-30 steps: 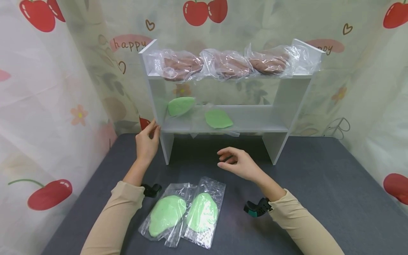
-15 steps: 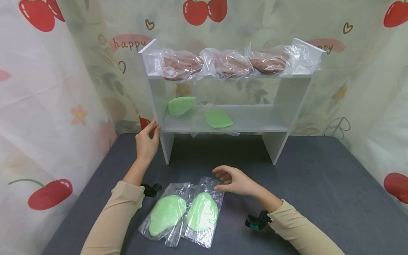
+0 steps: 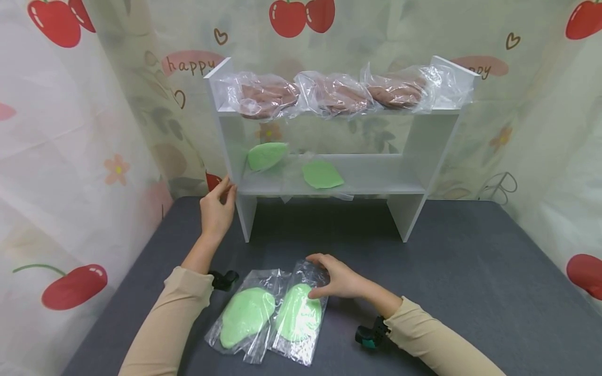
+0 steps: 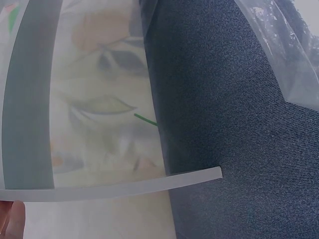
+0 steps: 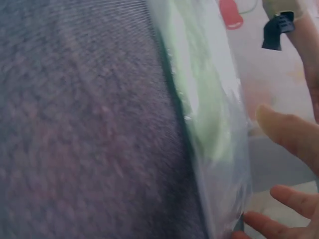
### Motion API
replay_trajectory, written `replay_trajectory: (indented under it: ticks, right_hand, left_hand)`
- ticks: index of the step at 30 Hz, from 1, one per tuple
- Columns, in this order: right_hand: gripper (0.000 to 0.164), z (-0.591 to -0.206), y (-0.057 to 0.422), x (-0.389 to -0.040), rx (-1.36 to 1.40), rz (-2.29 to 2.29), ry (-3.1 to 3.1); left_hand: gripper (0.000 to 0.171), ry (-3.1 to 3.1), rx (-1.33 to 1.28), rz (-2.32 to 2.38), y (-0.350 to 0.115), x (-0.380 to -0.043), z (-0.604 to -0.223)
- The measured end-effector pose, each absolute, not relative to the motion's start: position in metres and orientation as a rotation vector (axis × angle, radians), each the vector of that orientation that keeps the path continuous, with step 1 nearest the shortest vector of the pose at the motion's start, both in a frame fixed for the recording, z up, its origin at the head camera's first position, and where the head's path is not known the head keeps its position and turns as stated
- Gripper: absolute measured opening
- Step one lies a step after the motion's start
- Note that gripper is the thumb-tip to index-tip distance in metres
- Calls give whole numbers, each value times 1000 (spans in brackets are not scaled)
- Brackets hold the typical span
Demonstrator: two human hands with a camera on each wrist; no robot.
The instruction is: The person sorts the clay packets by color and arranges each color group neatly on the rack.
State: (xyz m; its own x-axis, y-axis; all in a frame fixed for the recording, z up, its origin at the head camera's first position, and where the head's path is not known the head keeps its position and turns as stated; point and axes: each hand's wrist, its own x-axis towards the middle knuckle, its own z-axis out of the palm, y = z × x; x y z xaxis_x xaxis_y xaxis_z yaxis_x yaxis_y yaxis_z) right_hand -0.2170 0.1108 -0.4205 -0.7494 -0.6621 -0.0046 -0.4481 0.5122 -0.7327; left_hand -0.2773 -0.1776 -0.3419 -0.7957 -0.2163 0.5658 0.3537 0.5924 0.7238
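Two pale green flat pieces in clear plastic bags lie side by side on the table: a left bag (image 3: 246, 318) and a right bag (image 3: 298, 316). My right hand (image 3: 339, 278) is over the right bag's upper corner, fingers spread and thumb above the green piece. In the right wrist view, that thumb stands apart from the bag (image 5: 207, 109), while other fingertips are close to its edge; contact is unclear. My left hand (image 3: 217, 209) touches the left side panel of a white shelf (image 3: 376, 175) with its fingertips. The left wrist view shows them outside the panel edge (image 4: 119, 189).
Three bagged brown lumps (image 3: 335, 95) line the top shelf. On the middle shelf, one bagged green piece (image 3: 267, 155) leans at the left and another (image 3: 322, 175) lies near the centre. Patterned cloth (image 3: 301, 47) surrounds the dark table (image 3: 470, 271).
My right hand has come down and toward me, from in front of the shelf to the right bag on the table. My left hand has stayed at the side panel.
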Motion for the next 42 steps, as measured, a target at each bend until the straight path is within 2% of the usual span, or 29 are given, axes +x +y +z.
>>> replay_trajectory:
  ticks: [9,17,28,42]
  right_hand:
    - [95,-426,98,-215,-863,-859,2581]
    - [98,-425,94,-219,-861,-797,2568]
    - [69,-424,99,-221,-884,-843,2451]
    - [53,-421,122,-221,-887,-1023,2359]
  left_hand:
    - [40,-2205,-111,-1188,-178,-277,-343]
    - [40,-2205,-105,-1169,-178,-277,-343]
    - [39,-2201,-102,-1158,-178,-277,-342]
    - [40,-2203,-111,-1171,-178,-277,-342]
